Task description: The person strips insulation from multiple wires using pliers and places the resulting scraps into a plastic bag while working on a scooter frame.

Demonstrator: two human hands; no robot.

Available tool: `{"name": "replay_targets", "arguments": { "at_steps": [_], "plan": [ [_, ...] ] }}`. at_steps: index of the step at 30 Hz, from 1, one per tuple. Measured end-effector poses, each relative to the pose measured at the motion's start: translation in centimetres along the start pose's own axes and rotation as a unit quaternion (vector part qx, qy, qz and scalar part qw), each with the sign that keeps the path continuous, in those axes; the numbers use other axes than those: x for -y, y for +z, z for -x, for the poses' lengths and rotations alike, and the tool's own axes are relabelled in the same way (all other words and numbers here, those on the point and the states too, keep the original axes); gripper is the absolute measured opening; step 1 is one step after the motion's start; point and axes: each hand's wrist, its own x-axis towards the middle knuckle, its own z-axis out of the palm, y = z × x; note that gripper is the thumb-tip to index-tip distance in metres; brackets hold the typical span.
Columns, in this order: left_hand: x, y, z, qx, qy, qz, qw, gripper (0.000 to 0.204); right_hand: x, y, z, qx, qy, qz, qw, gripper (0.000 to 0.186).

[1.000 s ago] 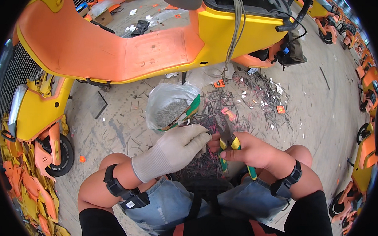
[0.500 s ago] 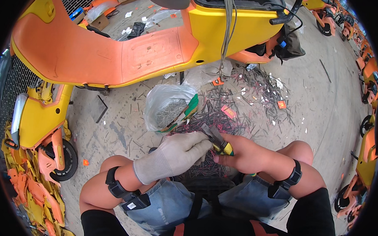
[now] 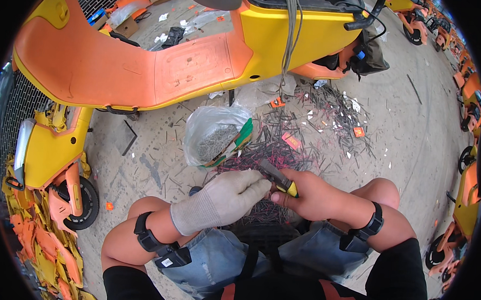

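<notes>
My left hand [image 3: 220,199] wears a pale grey knit glove. Its fingers are closed, their tips meeting my right hand, and whatever lies between them is hidden. My bare right hand [image 3: 312,195] is wrapped round a hand tool [image 3: 275,173] with a broad grey metal head and a yellow-and-black grip. The head points up and left, past the gloved fingertips; the tool's exact kind is unclear. Just beyond the hands stands a clear plastic bag [image 3: 194,132] holding thin silvery pieces, with a green-and-yellow printed side. Beside it dark strip-like scraps [image 3: 273,149], some pinkish, cover the floor.
An orange-and-yellow scooter body [image 3: 196,67] spans the far side, with grey cables [image 3: 289,39] hanging from it. A yellow scooter part with a wheel [image 3: 82,203] stands at left, above piled body panels [image 3: 43,248]. More scooters [image 3: 466,197] line the right edge.
The tool has turned slightly in my right hand, showing more of its grey head. The right thumb has shifted up toward the gloved fingers. My left hand has barely moved.
</notes>
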Motion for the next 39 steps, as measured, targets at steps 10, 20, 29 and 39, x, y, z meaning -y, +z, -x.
{"name": "replay_targets", "arguments": {
  "at_steps": [10,20,29,39],
  "plan": [
    [0.3,0.3,0.2,-0.05,0.084,-0.035,0.995,0.028,0.7,0.1,0.0,-0.062,-0.038,0.057,0.996,0.029],
    [1.1,-0.1,0.2,-0.032,0.16,-0.01,0.987,0.018,1.0,-0.4,0.8,0.068,0.052,-0.14,0.986,0.033],
    [-0.1,-0.3,0.5,0.041,0.042,0.061,0.996,0.018,0.6,-0.6,1.3,0.102,0.052,-0.156,0.981,0.032],
    [3.0,-1.7,0.3,0.135,-0.022,0.102,0.985,0.02,0.1,-5.9,1.7,-0.028,0.026,-0.241,0.97,0.023]
  ]
}}
